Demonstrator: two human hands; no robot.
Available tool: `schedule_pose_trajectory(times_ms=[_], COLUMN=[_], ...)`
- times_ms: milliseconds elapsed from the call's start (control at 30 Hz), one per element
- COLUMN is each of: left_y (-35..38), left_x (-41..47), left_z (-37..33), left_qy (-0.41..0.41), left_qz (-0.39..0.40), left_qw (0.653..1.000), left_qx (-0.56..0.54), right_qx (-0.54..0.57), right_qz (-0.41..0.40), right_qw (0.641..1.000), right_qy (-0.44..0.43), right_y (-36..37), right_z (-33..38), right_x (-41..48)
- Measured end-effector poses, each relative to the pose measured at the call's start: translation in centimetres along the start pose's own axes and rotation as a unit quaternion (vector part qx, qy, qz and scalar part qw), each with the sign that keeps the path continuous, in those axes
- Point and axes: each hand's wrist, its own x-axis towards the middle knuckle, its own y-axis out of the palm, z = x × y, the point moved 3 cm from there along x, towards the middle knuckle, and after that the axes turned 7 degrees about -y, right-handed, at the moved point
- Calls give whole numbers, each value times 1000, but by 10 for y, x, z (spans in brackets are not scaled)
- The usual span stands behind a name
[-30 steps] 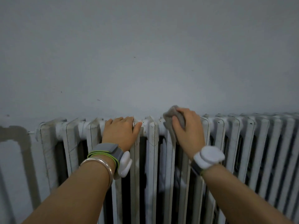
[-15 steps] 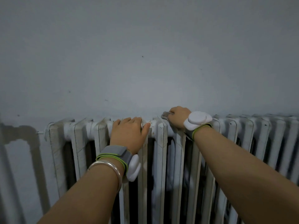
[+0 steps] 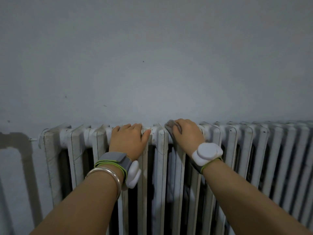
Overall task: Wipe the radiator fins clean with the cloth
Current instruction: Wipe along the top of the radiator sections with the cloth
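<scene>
A white cast-iron radiator [image 3: 245,150] with many upright fins runs along the wall from left to right. My right hand [image 3: 188,134] presses a grey cloth [image 3: 170,125] onto the top of a fin near the middle; only a corner of the cloth shows past the fingers. Two fins to the left, my left hand [image 3: 128,139] rests palm down on the radiator's top, fingers together, thumb out to the right, holding nothing. Both wrists wear white devices on grey straps, and the left also has a silver bangle.
A plain pale grey wall [image 3: 152,65] fills the view above the radiator. At the far left a darker painted patch [image 3: 15,145] marks the wall beside the radiator's end. Dark gaps lie between the fins.
My right hand went from the front of a fin up over its top with the cloth, then drew slightly back toward me. The left hand stayed in place.
</scene>
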Motion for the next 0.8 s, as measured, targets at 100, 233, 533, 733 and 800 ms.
schedule_pose_trajectory(times_ms=[100,233,533,733,800], left_y=[-1,-1,-4,-4,-3], left_x=[-1,-1,-1,-1,-1], left_z=[-1,0,-2,-1,-1], left_qy=[1,-1,-1,0,0], left_qz=[2,0,18,10,4], left_qw=[1000,1000,1000,1000,1000], left_qx=[1,2,4,-3,-2], right_qx=[36,65,102,106,86], right_qz=[-89,-149,-145,-101,-74], right_qw=[994,985,983,989,993], right_qy=[-53,-60,-43,-23,-32], right_y=[0,5,20,33,35], right_z=[1,1,-6,-15,-19], right_x=[-22,-45,-88,-121,-131])
